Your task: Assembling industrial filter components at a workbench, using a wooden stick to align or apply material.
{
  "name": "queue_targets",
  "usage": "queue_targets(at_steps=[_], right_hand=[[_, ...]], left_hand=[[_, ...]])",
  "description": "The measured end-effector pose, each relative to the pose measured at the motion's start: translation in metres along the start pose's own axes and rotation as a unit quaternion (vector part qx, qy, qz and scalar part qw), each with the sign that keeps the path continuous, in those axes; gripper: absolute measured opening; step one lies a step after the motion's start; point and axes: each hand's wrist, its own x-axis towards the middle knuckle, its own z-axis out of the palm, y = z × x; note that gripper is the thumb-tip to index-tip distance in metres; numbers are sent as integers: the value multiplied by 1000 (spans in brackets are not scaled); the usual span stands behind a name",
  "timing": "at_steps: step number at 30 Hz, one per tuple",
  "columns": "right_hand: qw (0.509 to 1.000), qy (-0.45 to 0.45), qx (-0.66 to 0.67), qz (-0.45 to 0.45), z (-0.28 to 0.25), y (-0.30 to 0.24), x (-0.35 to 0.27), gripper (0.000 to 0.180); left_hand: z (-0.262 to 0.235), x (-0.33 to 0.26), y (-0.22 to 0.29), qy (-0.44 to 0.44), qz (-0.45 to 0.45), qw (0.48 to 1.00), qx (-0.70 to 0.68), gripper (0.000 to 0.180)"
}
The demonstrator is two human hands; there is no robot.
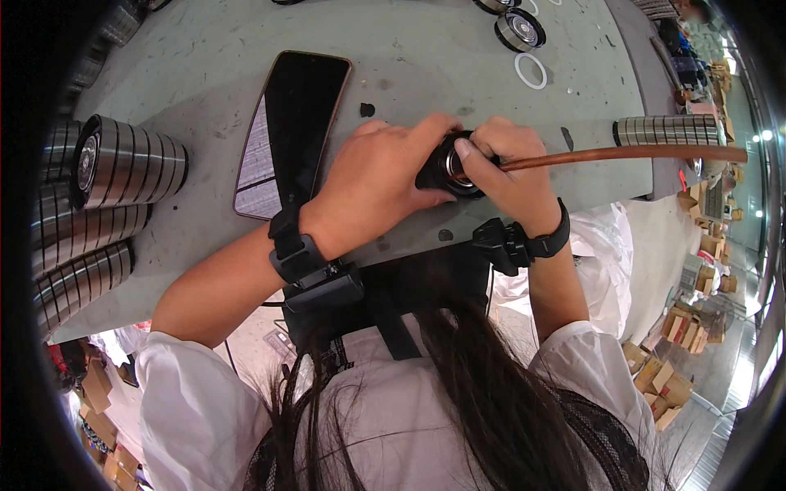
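Over the grey table, my left hand grips a round black-and-metal lid from its left side, fingers and thumb around the rim. My right hand is closed on a long copper-brown stick that sticks out to the right. The near end of the stick lies at the lid, partly covered by my right thumb, which presses there. Whether the tip is inside the lid's edge I cannot tell. Both wrists carry black strapped devices.
A dark phone lies left of my hands. Stacks of metal lids stand at the far left, another stack at the right edge. Farther back are a loose lid and a white ring. Cardboard boxes sit on the floor.
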Motion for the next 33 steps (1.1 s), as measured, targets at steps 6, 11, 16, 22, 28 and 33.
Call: queue_targets(at_steps=[6, 11, 16, 22, 28, 33], right_hand=[[995, 14, 57, 80, 5, -5, 4, 28], [984, 88, 73, 134, 9, 0, 7, 32], [981, 141, 44, 122, 14, -2, 5, 32], [968, 195, 35, 152, 17, 6, 2, 32], [964, 215, -28, 151, 4, 10, -4, 33], [968, 203, -74, 131, -2, -3, -10, 32]], left_hand=[[2, 0, 0, 13, -18, 1000, 6, 74], [2, 1, 1, 13, -23, 1000, -3, 73], [2, 3, -3, 28, 20, 999, -6, 56], [2, 1, -4, 26, 76, 997, 9, 35], [4, -1, -3, 28, 72, 997, 28, 34], [3, -1, -2, 21, 68, 997, 38, 32]])
